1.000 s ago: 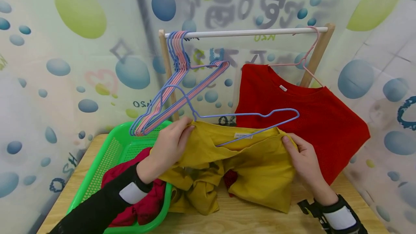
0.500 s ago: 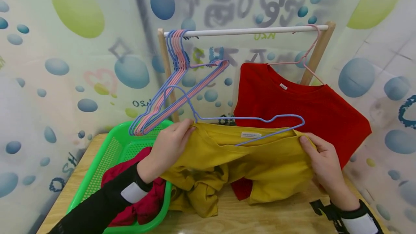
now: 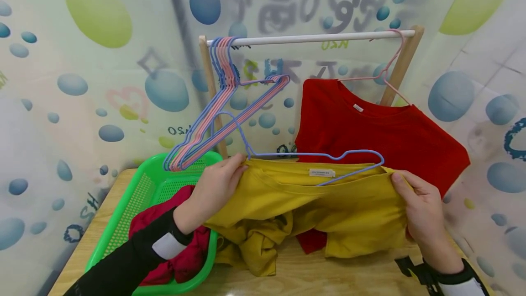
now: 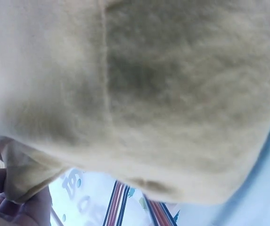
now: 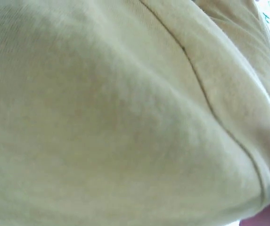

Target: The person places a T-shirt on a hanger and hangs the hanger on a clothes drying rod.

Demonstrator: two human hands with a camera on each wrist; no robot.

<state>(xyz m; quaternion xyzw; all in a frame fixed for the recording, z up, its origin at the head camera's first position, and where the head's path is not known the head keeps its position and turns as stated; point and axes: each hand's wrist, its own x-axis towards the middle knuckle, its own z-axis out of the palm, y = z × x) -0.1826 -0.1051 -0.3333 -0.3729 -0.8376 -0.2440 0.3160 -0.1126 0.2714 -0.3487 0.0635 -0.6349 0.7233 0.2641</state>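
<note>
A yellow shirt (image 3: 271,200) is stretched between both hands, its white label showing inside the neckline. My left hand (image 3: 215,186) pinches the neckline's left corner, just below the hook of a blue clothes hanger (image 3: 296,154); in the left wrist view, fingertips (image 4: 36,207) grip a fold of the cloth. The hanger's right end stands above the neckline, while its lower bar dips inside the shirt and its left arm is hidden. At the neckline's right end, my right hand (image 3: 423,214) pinches the edge between thumb and fingers. Yellow cloth (image 5: 116,117) fills most of the right wrist view.
A green basket (image 3: 119,223) with dark red clothing (image 3: 181,241) stands at left on the wooden table (image 3: 328,282). Behind, a rack's white rod (image 3: 308,39) carries several blue and pink hangers (image 3: 223,90) and, at right, a red shirt (image 3: 370,131) on a pink hanger (image 3: 384,74).
My right hand has moved right and a little down, pulling the yellow neckline wider and straighter. The blue hanger has sunk slightly, its end shifting right. My left hand has barely moved.
</note>
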